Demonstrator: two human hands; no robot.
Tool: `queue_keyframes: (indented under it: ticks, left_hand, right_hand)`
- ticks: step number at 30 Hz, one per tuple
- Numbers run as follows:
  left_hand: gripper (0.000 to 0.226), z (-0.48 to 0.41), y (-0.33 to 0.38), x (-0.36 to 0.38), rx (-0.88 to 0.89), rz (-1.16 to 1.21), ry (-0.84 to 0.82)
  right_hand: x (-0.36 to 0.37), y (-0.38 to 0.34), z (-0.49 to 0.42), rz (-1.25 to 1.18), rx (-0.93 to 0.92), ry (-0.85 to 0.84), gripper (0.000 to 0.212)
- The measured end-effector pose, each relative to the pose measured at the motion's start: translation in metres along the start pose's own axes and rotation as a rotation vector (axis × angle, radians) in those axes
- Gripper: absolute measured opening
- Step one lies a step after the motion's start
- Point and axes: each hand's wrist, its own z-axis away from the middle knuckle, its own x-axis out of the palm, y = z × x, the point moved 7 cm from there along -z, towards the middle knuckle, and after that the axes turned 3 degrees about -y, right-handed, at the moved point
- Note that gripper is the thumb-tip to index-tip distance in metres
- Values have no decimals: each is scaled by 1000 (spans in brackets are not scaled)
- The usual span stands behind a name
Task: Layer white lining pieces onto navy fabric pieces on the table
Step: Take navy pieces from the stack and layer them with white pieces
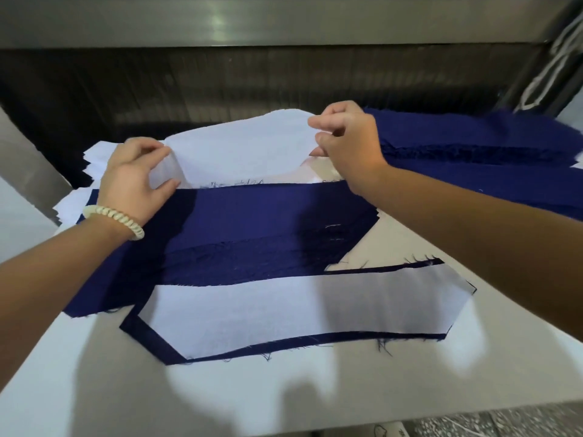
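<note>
White lining piece [239, 146], long axis left-right

Both hands (left [134, 178], right [348, 137]) pinch white lining [239, 146] above navy fabric [252, 212].

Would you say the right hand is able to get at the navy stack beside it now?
Probably yes: the navy stack lies just beside the right hand, nothing between, but that hand is pinching the white lining piece and must release it first.
</note>
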Motion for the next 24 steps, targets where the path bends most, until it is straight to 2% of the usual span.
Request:
queue_keyframes:
  ticks: [3, 7, 13, 18, 24]
  left_hand:
    - [54, 0, 14, -11, 51, -41, 65]
    - [52, 3, 33, -15, 95, -93, 121]
    - [51, 10, 45, -8, 146, -163, 72]
    - [54, 17, 53, 4, 121, -168, 48]
    - [46, 29, 56, 23, 99, -164, 33]
  right_hand:
    - [-16, 2, 4, -120, 85, 63, 22]
    - [-28, 14, 14, -314, 325, 114, 27]
    - [-47, 21, 35, -349, 472, 94, 22]
    - [-58, 25, 45, -385, 505, 75, 29]
    - [-67, 19, 55, -422, 484, 38, 33]
